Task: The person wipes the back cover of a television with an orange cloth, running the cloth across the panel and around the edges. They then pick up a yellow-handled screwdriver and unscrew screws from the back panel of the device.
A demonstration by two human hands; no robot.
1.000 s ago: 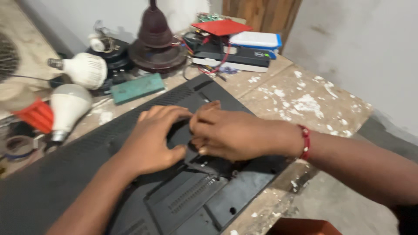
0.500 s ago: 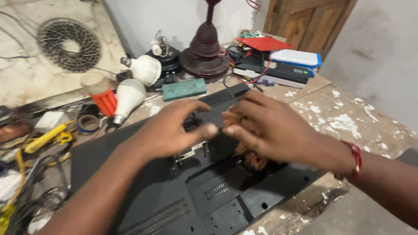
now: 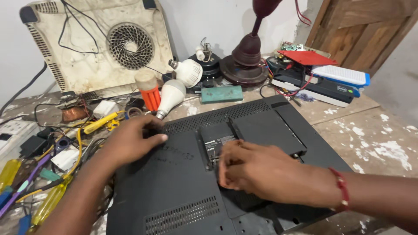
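Black TV back panel (image 3: 183,182) lies flat on tabletop (image 3: 383,139), centre-near. Left hand (image 3: 130,141) rests on its far-left edge, grip loose, fingers flat, holding nothing. Right hand (image 3: 265,172) sits mid-panel, just near the small raised cover (image 3: 217,137), fingers curled; can't tell if pinching anything. White bulbs (image 3: 174,93) far-left of panel.

Both forearms bare, no sleeves in view. Left hand (image 3: 130,141): no ring, no band, nothing worn. Right hand (image 3: 265,174): thin red cord bracelet (image 3: 342,195) round the wrist, snug, with small knots or beads.
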